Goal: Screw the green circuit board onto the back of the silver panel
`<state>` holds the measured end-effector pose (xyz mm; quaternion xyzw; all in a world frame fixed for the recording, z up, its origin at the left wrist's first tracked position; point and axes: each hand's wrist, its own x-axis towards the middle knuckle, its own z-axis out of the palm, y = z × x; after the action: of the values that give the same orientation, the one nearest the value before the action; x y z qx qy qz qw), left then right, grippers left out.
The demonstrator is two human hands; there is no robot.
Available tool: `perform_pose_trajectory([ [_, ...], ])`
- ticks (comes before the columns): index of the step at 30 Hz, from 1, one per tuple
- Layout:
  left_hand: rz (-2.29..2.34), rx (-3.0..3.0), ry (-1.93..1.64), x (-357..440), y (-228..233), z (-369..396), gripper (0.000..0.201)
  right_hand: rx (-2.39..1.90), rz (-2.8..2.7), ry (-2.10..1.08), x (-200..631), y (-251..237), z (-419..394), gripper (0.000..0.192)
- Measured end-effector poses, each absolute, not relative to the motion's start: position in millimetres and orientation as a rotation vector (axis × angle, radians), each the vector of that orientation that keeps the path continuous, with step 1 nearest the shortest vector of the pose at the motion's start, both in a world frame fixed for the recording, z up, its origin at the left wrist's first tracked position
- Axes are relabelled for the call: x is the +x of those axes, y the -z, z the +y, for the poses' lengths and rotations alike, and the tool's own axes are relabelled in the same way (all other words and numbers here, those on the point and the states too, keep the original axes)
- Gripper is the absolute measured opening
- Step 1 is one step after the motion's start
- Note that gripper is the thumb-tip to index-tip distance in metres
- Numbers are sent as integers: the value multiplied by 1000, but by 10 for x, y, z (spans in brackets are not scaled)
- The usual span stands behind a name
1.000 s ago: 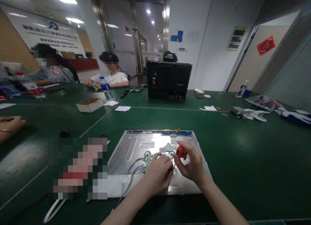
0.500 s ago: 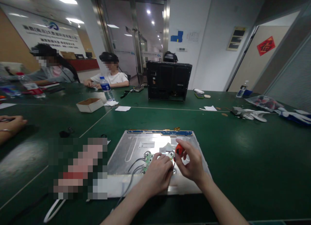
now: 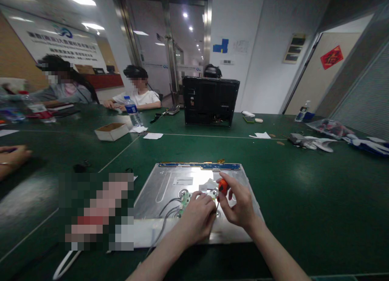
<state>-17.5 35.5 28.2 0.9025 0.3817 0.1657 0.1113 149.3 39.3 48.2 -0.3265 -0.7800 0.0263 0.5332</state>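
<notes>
A flat metal display panel [image 3: 165, 188] lies in front of me, with a blue circuit strip [image 3: 194, 166] along its far edge. On its middle sits a small green circuit board [image 3: 184, 200], with grey cables [image 3: 165, 224] running from its left side. My left hand [image 3: 197, 212] covers most of that board; its fingers are curled and pressed together, and anything in them is hidden. In my right hand [image 3: 238, 202] is a screwdriver [image 3: 223, 186] with an orange-red and black handle. Its shaft points down beside my left fingers, which hide the tip.
A black monitor housing [image 3: 210, 101] stands at the back. Left of it are a water bottle [image 3: 131, 109] and an open box [image 3: 112, 132]. A blurred-out long object [image 3: 97, 208] lies left of the panel. Another person's hand [image 3: 13, 159] rests at far left.
The screwdriver handle, held in my right hand, has tilted or turned very slightly. My left hand stays on the circuit board; the view has barely shifted.
</notes>
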Motion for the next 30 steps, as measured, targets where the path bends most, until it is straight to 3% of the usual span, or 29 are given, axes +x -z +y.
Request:
perform_pose_trajectory([
  [7, 1138, 2643, -513, -181, -262, 352, 13, -791, -1832, 75, 1480, -485, 427, 40],
  [17, 1113, 2655, -488, -186, -254, 368, 12, -754, -1869, -82, 1511, -468, 396, 51],
  [30, 1130, 2645, -526, -183, -261, 353, 13, -772, -1850, 39, 1491, -481, 420, 39],
])
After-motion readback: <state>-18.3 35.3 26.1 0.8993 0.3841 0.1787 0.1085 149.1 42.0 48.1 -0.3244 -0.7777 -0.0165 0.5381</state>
